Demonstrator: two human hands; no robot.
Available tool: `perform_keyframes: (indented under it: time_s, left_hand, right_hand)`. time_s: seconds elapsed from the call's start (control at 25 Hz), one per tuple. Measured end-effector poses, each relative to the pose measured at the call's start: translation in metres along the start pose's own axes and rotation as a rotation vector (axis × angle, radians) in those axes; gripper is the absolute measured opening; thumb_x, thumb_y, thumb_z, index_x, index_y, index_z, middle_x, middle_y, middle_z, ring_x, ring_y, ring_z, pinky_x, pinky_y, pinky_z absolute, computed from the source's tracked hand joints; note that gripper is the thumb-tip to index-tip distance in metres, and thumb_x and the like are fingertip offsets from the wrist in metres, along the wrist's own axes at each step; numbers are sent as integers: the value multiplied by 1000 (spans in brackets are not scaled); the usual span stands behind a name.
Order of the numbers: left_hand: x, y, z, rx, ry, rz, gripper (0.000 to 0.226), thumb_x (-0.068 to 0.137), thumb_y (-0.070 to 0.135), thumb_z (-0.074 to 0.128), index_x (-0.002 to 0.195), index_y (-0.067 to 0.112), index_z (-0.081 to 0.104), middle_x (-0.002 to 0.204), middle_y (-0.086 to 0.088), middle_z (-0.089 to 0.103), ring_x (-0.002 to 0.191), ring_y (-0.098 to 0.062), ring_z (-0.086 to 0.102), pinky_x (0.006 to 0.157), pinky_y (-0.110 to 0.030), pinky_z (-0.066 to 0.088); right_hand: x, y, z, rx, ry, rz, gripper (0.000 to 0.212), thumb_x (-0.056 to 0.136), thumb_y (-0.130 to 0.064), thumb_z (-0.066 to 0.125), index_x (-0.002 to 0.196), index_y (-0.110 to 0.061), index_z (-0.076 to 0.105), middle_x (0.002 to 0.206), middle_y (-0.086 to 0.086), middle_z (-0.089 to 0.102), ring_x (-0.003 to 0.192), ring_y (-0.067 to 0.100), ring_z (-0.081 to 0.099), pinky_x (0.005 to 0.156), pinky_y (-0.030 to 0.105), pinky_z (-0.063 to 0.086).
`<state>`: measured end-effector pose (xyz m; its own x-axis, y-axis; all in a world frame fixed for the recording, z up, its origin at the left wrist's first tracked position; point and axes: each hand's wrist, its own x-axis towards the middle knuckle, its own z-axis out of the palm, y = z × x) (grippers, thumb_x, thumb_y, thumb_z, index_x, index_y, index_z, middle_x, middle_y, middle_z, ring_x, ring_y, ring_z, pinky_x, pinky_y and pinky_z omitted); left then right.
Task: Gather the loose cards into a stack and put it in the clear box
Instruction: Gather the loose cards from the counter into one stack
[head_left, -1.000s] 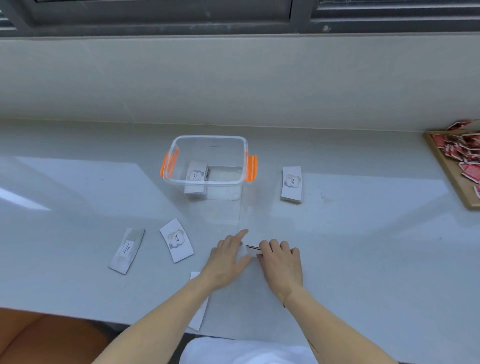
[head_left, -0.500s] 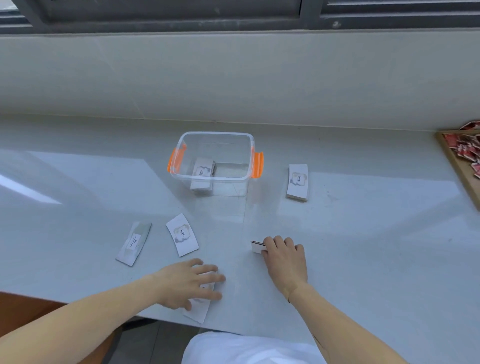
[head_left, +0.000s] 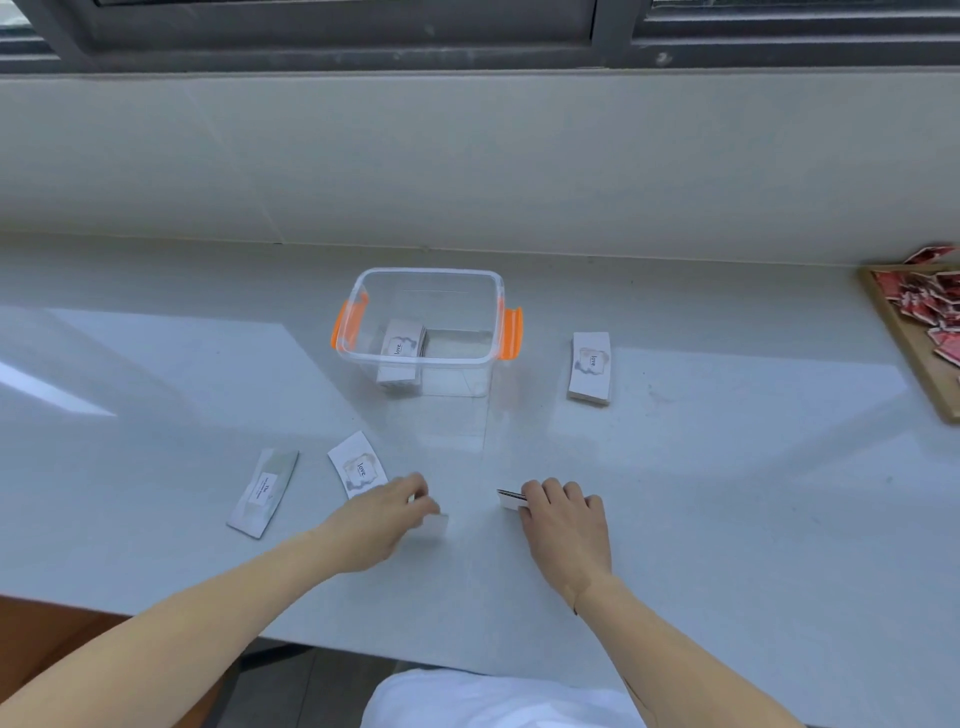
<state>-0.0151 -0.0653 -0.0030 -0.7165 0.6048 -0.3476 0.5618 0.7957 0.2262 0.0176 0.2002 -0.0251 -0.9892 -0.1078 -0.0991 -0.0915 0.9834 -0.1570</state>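
A clear box (head_left: 358, 340) with orange side clips stands mid-counter, and a stack of white cards (head_left: 402, 343) lies inside it. My right hand (head_left: 563, 525) is shut on a small stack of cards (head_left: 511, 499), whose edge shows at my fingertips. My left hand (head_left: 382, 517) holds a single white card (head_left: 435, 526) just above the counter. Two loose cards lie to the left: one marked "love" (head_left: 357, 466) touching my left hand, another (head_left: 264, 491) farther left. A separate stack (head_left: 589, 368) rests to the right of the box.
The grey counter (head_left: 727, 493) ends at a front edge close to my body. A wooden tray (head_left: 906, 343) of red cards sits at the far right. A wall and window frame rise behind the box.
My left hand left the stack, went down to the card at the counter's front edge, and has now brought that card up and right. My right hand stayed on its stack.
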Motion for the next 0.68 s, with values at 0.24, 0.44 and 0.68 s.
perform_keyframes:
  time_s: [0.24,0.44,0.68]
  left_hand:
    - [59,28,-22,-145,98,-169,37,103,21,33,136,37,40,121,1,50,103,-27,54,82,-47,47]
    - [85,62,-21,-218,-105,-81,37,103,28,28,137,42,34,122,0,50,110,-25,53,90,-48,44]
    - [92,97,-20,-413,-207,-68,39,77,32,42,114,23,51,108,0,59,98,-25,57,89,-47,47]
  right_hand:
    - [-2,1,4,43,-56,8,49,91,-34,49,138,-21,39,119,-4,57,102,25,53,77,38,40]
    - [-7,-2,-1,138,22,34,79,81,-31,66,148,-14,27,136,3,52,116,26,53,88,41,49]
    - [-3,-1,1,96,-50,35,78,88,-21,47,151,-14,0,155,9,24,140,32,23,115,48,23]
